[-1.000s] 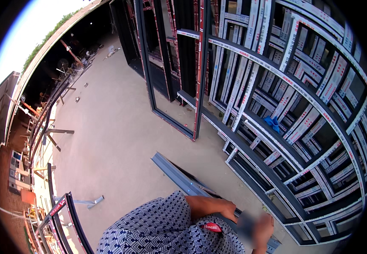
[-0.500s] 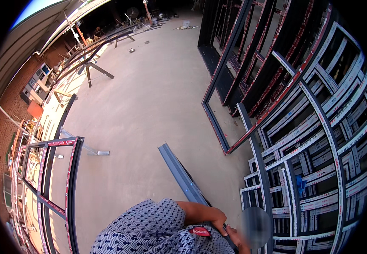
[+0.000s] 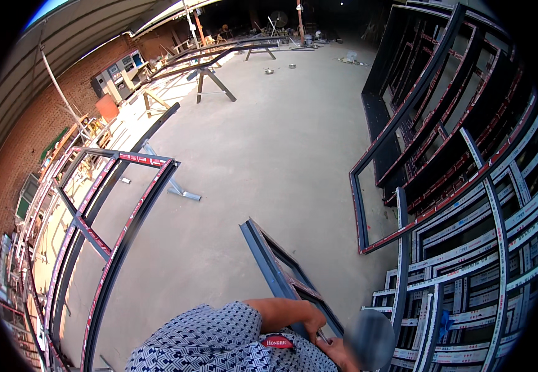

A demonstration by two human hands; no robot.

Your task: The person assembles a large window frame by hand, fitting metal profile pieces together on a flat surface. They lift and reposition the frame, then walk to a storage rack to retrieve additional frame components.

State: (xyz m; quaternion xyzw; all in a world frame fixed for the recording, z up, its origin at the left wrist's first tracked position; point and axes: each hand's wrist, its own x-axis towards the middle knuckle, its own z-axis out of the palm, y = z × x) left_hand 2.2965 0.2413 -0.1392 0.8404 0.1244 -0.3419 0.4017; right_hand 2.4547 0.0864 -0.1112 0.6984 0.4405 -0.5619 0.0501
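A dark grey metal frame (image 3: 269,266) with crossbars stretches from in front of me down to my hands at the lower edge. My left hand (image 3: 313,320) is closed beside the frame's near part, its arm reaching across from a patterned short sleeve. My right hand (image 3: 341,354) is closed just below and to its right. A thin, pale metallic piece (image 3: 323,336) shows between the two hands; its kind cannot be made out. A round blurred patch covers the area right of my right hand and hides part of it.
Another dark frame (image 3: 126,217) with red strips is propped at left. Large dark frames (image 3: 405,149) lean at right, beside a stack of white-taped frames (image 3: 467,279). Farther back, a trestle (image 3: 210,87) supports long bars. A brick wall (image 3: 17,161) borders the left.
The view has swung, so the surroundings sit farther right. The frame by my hands now shows its inner opening and crossbar. My hands remain close together, and the pale piece between them has become visible.
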